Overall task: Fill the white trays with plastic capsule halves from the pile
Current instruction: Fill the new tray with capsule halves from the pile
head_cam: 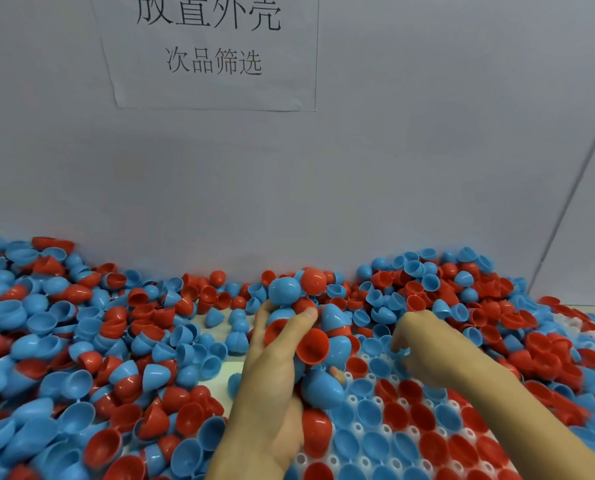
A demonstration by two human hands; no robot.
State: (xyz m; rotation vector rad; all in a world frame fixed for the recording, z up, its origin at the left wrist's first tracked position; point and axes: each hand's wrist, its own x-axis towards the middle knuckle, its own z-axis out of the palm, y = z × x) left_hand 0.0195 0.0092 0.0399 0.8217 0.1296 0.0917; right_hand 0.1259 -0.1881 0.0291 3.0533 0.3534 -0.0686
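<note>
— Many red and blue plastic capsule halves (403,441) seated in the white plastic tray (358,427), lower right of frame?
— Yes. Left hand (271,382), lower centre, fingers curled round a stacked handful of halves (309,327). Right hand (427,351) just beside, fingertips pinching a blue half (401,351) over the tray.
— Farther back?
— Loose pile of halves (81,341) across mid-frame; printed paper sign (213,50) on grey wall, top.

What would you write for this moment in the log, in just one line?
left hand: holds handful of capsule halves | right hand: fingers pinch blue half at white tray | tray: part filled | pile: large
</note>
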